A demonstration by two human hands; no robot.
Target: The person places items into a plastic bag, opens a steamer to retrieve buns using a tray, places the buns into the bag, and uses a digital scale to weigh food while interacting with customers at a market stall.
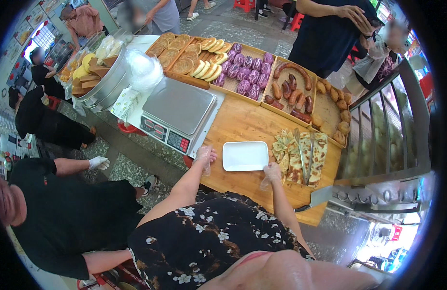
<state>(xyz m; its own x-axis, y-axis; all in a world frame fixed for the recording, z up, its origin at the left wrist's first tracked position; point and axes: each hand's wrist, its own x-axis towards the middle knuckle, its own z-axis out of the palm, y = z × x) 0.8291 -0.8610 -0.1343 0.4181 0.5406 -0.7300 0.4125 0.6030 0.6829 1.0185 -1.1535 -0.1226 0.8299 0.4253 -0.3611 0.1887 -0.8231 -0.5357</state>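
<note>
A white rectangular plate (245, 156) lies on the wooden cutting board (241, 119). My right hand (273, 172), in a clear plastic glove, grips the plate's lower right corner. My left hand (205, 156), gloved the same way, is just left of the plate and apart from it, its fingers loosely curled and holding nothing that I can see. Right of the plate are cut pieces of flatbread (281, 146) and a larger browned flatbread (318, 148), with metal tongs (306, 159) lying across it. A cleaver (320, 196) rests near the board's lower right edge.
A digital scale (180, 105) stands left of the board. Behind are trays of round flatbreads (169, 54), purple buns (249, 70), sausages (296, 96) and fried buns (332, 105). Plastic bags (143, 70) and a large metal steamer (103, 90) are further left. A co-worker (74, 206) stands close at left.
</note>
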